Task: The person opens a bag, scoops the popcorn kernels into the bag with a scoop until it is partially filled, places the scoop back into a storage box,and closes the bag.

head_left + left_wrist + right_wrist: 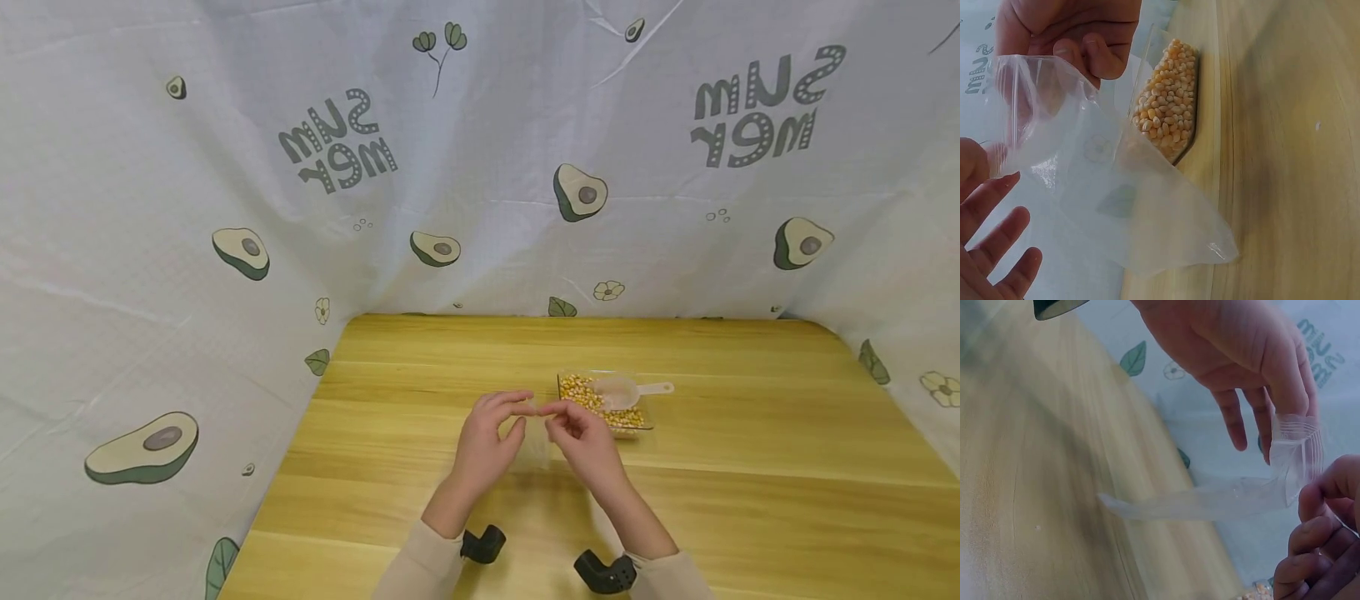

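A clear plastic zip bag (534,450) hangs between the two hands, its zip edge upward in the head view. My left hand (487,437) holds one side of the bag's mouth between thumb and forefinger, the other fingers spread. The opposite side of the mouth is pinched by my right hand (588,446), whose remaining fingers curl toward the palm. In the left wrist view the bag (1166,219) looks flat, with nothing inside. Right behind the hands stands a clear box (643,428) of yellow corn kernels (1169,100). A translucent white scoop (618,392) lies on the kernels, handle pointing right.
The wooden table (420,358) extends to both sides of the hands. White cloth (487,150) printed with avocados hangs behind it and along both sides. A black wrist mount (483,544) sits on the left wrist, another black mount (603,573) on the right.
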`<state>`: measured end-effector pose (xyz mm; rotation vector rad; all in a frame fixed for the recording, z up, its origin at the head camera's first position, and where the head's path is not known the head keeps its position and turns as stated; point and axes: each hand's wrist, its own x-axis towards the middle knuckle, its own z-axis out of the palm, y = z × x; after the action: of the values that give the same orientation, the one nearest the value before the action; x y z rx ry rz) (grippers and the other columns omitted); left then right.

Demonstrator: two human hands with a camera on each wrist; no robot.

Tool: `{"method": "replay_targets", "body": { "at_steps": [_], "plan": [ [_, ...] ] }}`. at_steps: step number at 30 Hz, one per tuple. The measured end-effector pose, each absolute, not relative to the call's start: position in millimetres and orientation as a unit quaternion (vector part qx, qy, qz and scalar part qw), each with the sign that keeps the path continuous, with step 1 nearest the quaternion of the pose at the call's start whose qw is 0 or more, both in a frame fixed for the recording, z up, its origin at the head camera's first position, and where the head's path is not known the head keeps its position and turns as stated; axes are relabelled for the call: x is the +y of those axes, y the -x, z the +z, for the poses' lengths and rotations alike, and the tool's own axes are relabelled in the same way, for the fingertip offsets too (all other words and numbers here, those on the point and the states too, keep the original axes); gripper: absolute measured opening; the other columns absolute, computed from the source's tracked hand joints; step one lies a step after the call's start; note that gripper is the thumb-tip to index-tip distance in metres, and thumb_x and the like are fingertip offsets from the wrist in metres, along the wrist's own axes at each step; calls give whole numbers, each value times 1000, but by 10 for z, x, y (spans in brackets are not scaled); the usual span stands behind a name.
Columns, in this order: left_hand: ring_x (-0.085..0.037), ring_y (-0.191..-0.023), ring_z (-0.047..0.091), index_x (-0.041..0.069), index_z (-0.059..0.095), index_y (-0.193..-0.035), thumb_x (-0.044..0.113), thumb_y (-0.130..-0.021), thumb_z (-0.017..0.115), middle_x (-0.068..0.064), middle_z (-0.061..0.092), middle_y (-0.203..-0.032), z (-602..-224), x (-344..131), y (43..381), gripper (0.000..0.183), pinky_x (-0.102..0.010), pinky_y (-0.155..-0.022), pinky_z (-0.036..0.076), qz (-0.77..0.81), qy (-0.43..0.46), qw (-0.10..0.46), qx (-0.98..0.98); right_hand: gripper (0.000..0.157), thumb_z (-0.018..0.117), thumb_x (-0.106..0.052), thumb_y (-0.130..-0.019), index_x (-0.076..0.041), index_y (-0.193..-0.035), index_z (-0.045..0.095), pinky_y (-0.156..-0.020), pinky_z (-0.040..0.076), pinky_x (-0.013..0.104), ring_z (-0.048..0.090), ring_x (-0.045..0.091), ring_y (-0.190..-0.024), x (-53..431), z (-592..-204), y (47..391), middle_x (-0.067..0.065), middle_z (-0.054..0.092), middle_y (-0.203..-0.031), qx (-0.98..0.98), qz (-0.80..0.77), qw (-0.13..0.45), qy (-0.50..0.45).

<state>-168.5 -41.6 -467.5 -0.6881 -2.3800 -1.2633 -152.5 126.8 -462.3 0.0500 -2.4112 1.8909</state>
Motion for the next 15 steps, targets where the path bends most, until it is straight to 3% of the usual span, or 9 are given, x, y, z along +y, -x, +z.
{"method": "replay_targets", "body": {
  "at_steps": [3, 10, 15],
  "plan": [
    [-20, -112, 64, 14, 77, -100, 1, -89, 70, 1, 73, -115, -4689, -415, 1705, 19, -39, -95, 54, -446, 242, 189, -841, 16, 62, -3, -94, -2, -107, 72, -51, 39, 23, 43, 7, -56, 1281, -4626, 1533, 6, 61, -79, -788, 614, 39, -19],
    [-15, -86, 65, 9, 77, -105, 6, -91, 70, -1, 73, -96, -4738, -399, 1720, 16, -32, -74, 56, -436, 234, 212, -843, 16, 64, -7, -95, -2, -109, 71, -50, 39, 22, 43, 6, -55, 1281, -4614, 1525, 9, 61, -81, -793, 607, 46, -23],
    [-14, -77, 65, 7, 77, -107, 4, -89, 70, -1, 71, -87, -4723, -372, 1707, 18, -26, -68, 54, -407, 209, 248, -854, 16, 66, -9, -95, -6, -110, 69, -47, 38, 23, 41, 4, -53, 1238, -4620, 1471, 6, 60, -81, -804, 585, 92, -58]
  ]
}}
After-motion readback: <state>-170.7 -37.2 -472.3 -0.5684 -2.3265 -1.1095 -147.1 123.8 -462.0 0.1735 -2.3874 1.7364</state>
